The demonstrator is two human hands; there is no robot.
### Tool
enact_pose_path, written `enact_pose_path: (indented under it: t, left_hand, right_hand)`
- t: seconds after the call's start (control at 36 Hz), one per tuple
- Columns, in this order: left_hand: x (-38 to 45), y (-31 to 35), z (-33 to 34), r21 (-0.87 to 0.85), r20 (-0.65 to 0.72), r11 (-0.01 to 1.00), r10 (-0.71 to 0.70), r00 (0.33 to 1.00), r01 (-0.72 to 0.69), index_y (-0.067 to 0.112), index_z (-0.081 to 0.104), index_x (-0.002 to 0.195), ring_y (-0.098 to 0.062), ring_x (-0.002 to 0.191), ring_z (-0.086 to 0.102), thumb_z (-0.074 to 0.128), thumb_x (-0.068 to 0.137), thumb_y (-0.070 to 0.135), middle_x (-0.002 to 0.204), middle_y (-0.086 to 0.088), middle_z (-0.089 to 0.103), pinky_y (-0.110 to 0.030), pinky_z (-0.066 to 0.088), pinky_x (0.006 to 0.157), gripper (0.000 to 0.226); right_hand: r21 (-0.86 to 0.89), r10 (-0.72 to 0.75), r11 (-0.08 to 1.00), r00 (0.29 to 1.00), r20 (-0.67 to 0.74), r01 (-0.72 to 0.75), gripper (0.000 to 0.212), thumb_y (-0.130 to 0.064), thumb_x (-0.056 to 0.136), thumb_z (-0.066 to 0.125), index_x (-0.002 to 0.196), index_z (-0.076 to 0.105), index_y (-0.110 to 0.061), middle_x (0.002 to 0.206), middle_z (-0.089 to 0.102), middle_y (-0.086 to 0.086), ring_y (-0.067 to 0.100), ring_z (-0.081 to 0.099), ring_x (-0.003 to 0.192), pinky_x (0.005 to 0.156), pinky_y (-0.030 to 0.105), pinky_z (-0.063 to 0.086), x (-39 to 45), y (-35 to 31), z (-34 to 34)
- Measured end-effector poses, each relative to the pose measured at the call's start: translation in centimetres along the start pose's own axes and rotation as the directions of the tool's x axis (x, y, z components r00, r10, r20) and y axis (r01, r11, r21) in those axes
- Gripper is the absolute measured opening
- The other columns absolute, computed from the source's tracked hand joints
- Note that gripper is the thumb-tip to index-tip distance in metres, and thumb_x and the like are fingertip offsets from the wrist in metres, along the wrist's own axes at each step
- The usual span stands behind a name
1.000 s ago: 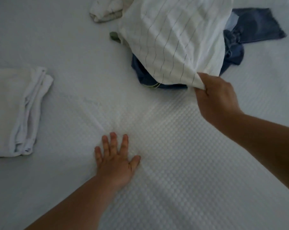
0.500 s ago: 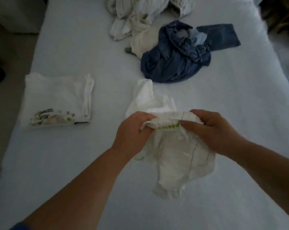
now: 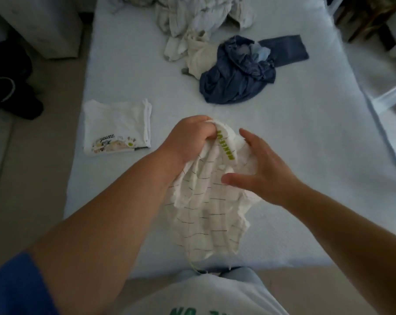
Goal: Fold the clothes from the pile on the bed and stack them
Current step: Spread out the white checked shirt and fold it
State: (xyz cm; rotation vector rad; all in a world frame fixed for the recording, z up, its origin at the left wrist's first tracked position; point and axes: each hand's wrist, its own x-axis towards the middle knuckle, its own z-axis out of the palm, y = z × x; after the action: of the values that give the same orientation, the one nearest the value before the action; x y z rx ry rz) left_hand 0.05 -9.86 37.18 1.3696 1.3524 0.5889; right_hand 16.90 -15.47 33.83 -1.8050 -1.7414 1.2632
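A thin, soft white garment (image 3: 210, 212) with a fine dark grid of lines hangs crumpled above the near end of the bed (image 3: 283, 144), its lower part drooping in loose folds toward the bed's edge. A white band printed with green letters (image 3: 226, 144) runs along its top edge. The left hand (image 3: 190, 137) grips that top edge, fingers curled tight around the bunched cloth. The right hand (image 3: 256, 164) is spread, fingers and thumb straight and apart, its palm lying against the cloth just below the band.

The bed is covered in a pale, faintly textured sheet. On its left side lies a folded white T-shirt (image 3: 116, 127), a flat rectangle with a small coloured print on its near edge. Farther up the bed sits the pile: a rumpled dark blue denim piece (image 3: 238, 80) with one flat leg stretched to the right, a cream garment (image 3: 201, 57) touching it on the left, and tangled white clothes (image 3: 201, 17) beyond. A dark heap (image 3: 8, 80) sits on the floor at left, well apart from the bed.
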Motion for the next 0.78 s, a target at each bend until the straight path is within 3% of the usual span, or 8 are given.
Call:
enact_pose_path:
  t: [0.06, 0.14, 0.22, 0.33, 0.42, 0.61, 0.72, 0.78]
  left_hand:
    - [-0.8, 0.1, -0.4, 0.022, -0.015, 1.000, 0.012, 1.000, -0.011, 0.005, 0.055, 0.068, -0.015, 0.069, 0.046, 0.048, 0.083, 0.001, 0.070, -0.006, 0.051, -0.023, 0.036, 0.063, 0.018]
    - [-1.8, 0.0, -1.1, 0.040, -0.004, 0.999, 0.015, 1.000, -0.015, 0.007, 0.049, 0.063, -0.008, 0.061, 0.042, 0.046, 0.082, -0.003, 0.059, 0.005, 0.045, -0.017, 0.031, 0.054, 0.022]
    - [-2.6, -0.7, -2.0, 0.079, 0.005, 0.997, -0.024, 1.000, 0.023, 0.013, 0.053, 0.063, 0.002, 0.042, 0.040, 0.054, 0.083, 0.010, 0.041, 0.017, 0.043, -0.008, 0.029, 0.043, 0.021]
    - [-2.8, -1.6, -3.0, 0.265, -0.063, 0.963, -0.037, 0.997, 0.052, 0.019, 0.055, 0.064, 0.002, 0.041, 0.041, 0.071, 0.067, 0.051, 0.045, 0.018, 0.045, -0.011, 0.032, 0.041, 0.035]
    - [-2.9, -1.0, -3.1, 0.299, -0.123, 0.953, 0.001, 0.992, 0.036, 0.019, 0.049, 0.061, 0.000, 0.041, 0.040, 0.072, 0.060, 0.060, 0.047, 0.016, 0.042, -0.015, 0.031, 0.042, 0.048]
    - [-3.8, 1.4, -0.4, 0.441, -0.023, 0.883, 0.191, 0.981, -0.161, 0.033, 0.045, 0.124, -0.005, 0.097, 0.050, 0.066, 0.050, 0.075, 0.107, 0.016, 0.049, -0.025, 0.041, 0.078, 0.088]
    - [-4.0, 2.2, 2.0, 0.402, -0.084, 0.882, 0.302, 0.950, -0.245, 0.032, 0.054, 0.096, -0.005, 0.077, 0.057, 0.063, 0.077, 0.051, 0.084, 0.014, 0.060, -0.021, 0.043, 0.062, 0.029]
    - [-4.0, 2.5, 2.1, 0.356, -0.117, 0.899, 0.313, 0.943, -0.255, 0.032, 0.051, 0.076, -0.006, 0.064, 0.053, 0.059, 0.084, 0.033, 0.070, 0.011, 0.056, -0.018, 0.038, 0.053, 0.011]
  right_hand:
    - [-0.230, -0.075, 0.973, 0.984, -0.164, 0.036, 0.076, -0.050, 0.075, 0.068, 0.139, 0.030, -0.037, 0.123, 0.046, -0.019, 0.008, 0.048, 0.109, 0.087, 0.028, 0.040, -0.3, 0.1, 1.3]
    - [-0.155, -0.105, 0.986, 0.940, -0.326, 0.057, 0.031, -0.020, 0.089, 0.052, 0.114, 0.051, -0.038, 0.084, 0.053, -0.025, 0.007, 0.058, 0.079, 0.061, 0.015, 0.041, -0.2, 0.1, 1.5]
    - [-0.017, -0.027, 1.000, 0.932, -0.362, 0.022, 0.029, -0.014, 0.088, 0.048, 0.102, 0.056, -0.038, 0.080, 0.051, -0.026, -0.002, 0.052, 0.072, 0.055, 0.012, 0.038, 0.1, -0.3, 0.3]
    - [0.094, -0.030, 0.993, 0.938, -0.346, 0.066, 0.023, -0.020, 0.091, 0.047, 0.094, 0.056, -0.041, 0.086, 0.053, -0.024, -0.004, 0.052, 0.077, 0.061, 0.012, 0.038, 0.5, -1.8, -1.7]
    - [0.108, -0.048, 0.990, 0.936, -0.348, 0.091, 0.020, -0.029, 0.093, 0.044, 0.081, 0.056, -0.039, 0.080, 0.056, -0.021, -0.006, 0.053, 0.072, 0.057, 0.011, 0.036, 0.6, -3.4, -2.8]
    - [0.152, -0.085, 0.979, 0.947, -0.310, 0.138, 0.016, -0.030, 0.090, 0.052, 0.078, 0.061, -0.036, 0.078, 0.060, -0.017, 0.001, 0.055, 0.074, 0.061, 0.021, 0.041, 0.3, -6.9, -4.9]
    - [0.139, -0.205, 0.963, 0.963, -0.175, 0.230, 0.004, -0.031, 0.085, 0.060, 0.083, 0.062, -0.034, 0.080, 0.064, -0.015, 0.001, 0.059, 0.076, 0.067, 0.021, 0.047, -1.3, -8.0, -5.4]
    - [-0.068, -0.271, 0.962, 0.950, -0.153, 0.264, 0.020, -0.048, 0.076, 0.062, 0.091, 0.056, -0.036, 0.080, 0.059, -0.019, -0.001, 0.057, 0.074, 0.063, 0.019, 0.044, -2.0, -7.6, -6.0]
